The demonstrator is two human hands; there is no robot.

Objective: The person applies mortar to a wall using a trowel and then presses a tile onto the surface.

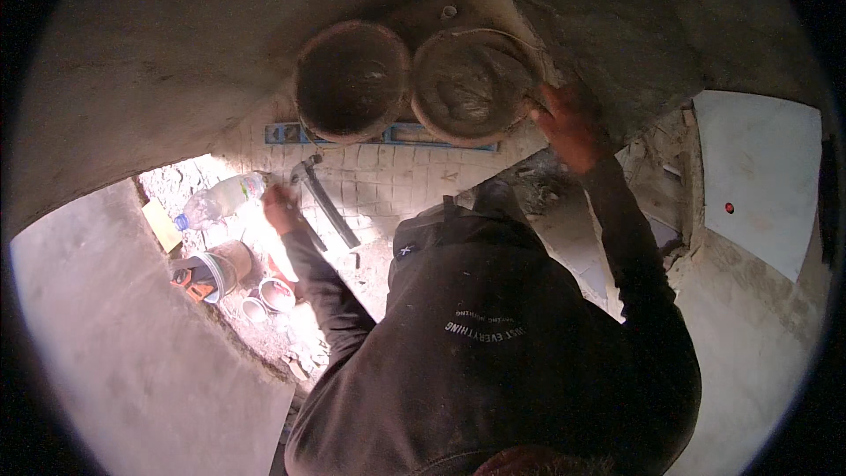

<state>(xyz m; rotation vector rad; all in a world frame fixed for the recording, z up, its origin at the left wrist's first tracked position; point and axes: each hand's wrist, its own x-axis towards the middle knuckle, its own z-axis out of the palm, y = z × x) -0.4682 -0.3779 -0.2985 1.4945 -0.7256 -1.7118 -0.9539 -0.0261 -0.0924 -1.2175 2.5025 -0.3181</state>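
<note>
My right hand (571,128) is closed at the right edge of a round bucket (476,84) of wet grey mortar, its thumb and fingers at the rim. Touching that bucket on the left is a second, darker bucket (352,79). A blue spirit level (286,133) shows along the near side of both buckets, partly covered by them. My left hand (280,209) hovers between a hammer (328,201) and a clear plastic bottle (222,199). Its fingers are blurred, so whether it holds anything cannot be made out.
At the left, a small bucket (231,263) holds orange-and-black tools (192,280), with two cups (276,295) nearby. A yellow piece (160,226) lies by the bottle. A white slab (756,172) with a red spot stands at the right. Grey walls (159,62) curve around the small-tiled floor (388,178).
</note>
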